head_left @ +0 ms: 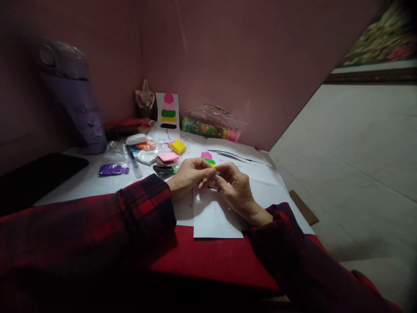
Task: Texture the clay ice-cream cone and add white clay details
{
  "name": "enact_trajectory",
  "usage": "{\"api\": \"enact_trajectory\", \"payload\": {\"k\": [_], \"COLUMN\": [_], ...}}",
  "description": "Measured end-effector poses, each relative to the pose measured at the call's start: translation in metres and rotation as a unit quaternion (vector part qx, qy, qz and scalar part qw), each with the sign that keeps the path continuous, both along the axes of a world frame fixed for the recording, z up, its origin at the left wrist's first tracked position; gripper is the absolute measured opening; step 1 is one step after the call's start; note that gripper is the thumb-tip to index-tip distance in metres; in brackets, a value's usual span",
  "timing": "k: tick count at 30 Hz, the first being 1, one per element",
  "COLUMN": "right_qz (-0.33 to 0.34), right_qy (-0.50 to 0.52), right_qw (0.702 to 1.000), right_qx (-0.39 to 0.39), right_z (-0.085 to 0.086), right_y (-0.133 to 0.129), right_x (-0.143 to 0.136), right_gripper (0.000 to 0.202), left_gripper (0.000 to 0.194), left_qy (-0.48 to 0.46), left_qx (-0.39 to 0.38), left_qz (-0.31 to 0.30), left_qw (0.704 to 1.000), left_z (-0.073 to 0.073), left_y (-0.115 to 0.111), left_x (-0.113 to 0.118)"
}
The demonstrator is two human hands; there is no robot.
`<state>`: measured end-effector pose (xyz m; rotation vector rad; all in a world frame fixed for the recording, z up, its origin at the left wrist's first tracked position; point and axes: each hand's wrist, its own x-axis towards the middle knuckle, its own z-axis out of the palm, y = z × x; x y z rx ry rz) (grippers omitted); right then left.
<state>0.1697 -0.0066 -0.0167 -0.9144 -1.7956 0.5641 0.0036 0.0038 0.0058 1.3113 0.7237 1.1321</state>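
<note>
My left hand (191,176) and my right hand (235,188) meet above a sheet of white paper (216,219), fingertips pinched together. Whatever sits between the fingers is too small or too hidden to name. Partly covered by the hands, a picture (207,159) on that paper shows pink, green and yellow patches of what looks like modelling clay, with a brown patch below. A card (168,114) with pink, green, yellow and black shapes stacked in a column leans against the wall.
Left of the hands lie clay packets, among them yellow (177,146), pink (167,157), purple (114,169) and black (163,170), and a pen (134,161). A purple tumbler (78,104) stands at the left. A clear-wrapped colourful pack (211,128) rests against the wall.
</note>
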Motion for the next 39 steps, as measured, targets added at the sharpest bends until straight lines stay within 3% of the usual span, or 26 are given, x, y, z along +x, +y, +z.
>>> {"api": "enact_trajectory", "payload": {"k": [6, 12, 16, 24, 28, 39], "right_qz": [0.007, -0.020, -0.037, -0.083, -0.089, -0.016], "right_qy": [0.013, 0.012, 0.011, 0.014, 0.008, -0.007], "right_qw": [1.000, 1.000, 0.999, 0.996, 0.996, 1.000], "right_qx": [-0.016, -0.005, -0.002, 0.017, 0.009, -0.019], "right_z": [0.0004, 0.0020, 0.0009, 0.0020, 0.0023, 0.0018], "right_y": [-0.0007, -0.0019, -0.0010, 0.0010, 0.0023, 0.0004], "right_x": [-0.0009, -0.0022, -0.0016, -0.0021, -0.0014, -0.0005], "right_gripper": [0.012, 0.012, 0.009, 0.006, 0.005, 0.011], "left_gripper": [0.011, 0.006, 0.011, 0.020, 0.013, 0.007], "left_qy": [-0.005, 0.006, 0.033, 0.029, 0.012, 0.041], "left_qx": [0.000, 0.002, 0.001, 0.000, 0.004, 0.000], "left_qz": [0.026, 0.030, 0.025, 0.093, 0.065, 0.022], "left_qw": [1.000, 1.000, 0.999, 0.995, 0.998, 0.999], "left_z": [-0.0007, 0.0012, -0.0009, -0.0010, -0.0011, -0.0012], "left_y": [0.0016, 0.0010, 0.0021, 0.0037, 0.0022, 0.0027], "left_x": [0.0013, 0.0014, 0.0009, 0.0028, 0.0023, 0.0014]}}
